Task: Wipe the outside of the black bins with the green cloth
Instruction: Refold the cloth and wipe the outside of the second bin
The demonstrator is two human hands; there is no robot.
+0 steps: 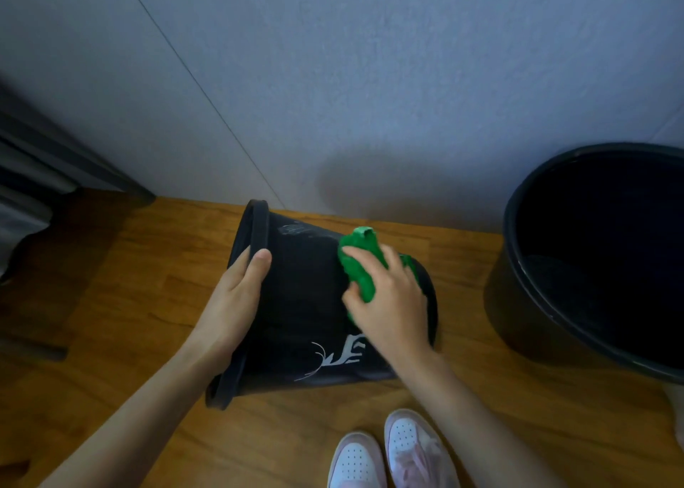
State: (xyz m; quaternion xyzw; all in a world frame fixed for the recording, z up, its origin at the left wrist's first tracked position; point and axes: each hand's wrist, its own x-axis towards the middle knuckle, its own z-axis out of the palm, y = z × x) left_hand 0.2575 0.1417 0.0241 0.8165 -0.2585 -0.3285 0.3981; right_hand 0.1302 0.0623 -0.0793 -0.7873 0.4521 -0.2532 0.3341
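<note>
A black bin (299, 302) with a white print lies on its side on the wooden floor, its open rim to the left and its base to the right. My left hand (237, 302) grips the rim, thumb on the outside and fingers hidden inside. My right hand (388, 302) holds a crumpled green cloth (357, 265) against the bin's upper outer wall near the base. A second, larger black bin (577, 302) stands upright at the right, its mouth open.
A pale wall (370, 99) rises just behind the bins. Grey curtain folds (26, 176) hang at the left over a shadowed floor. My white and pink shoes (388, 454) stand on the wooden floor (122, 287) just in front of the lying bin.
</note>
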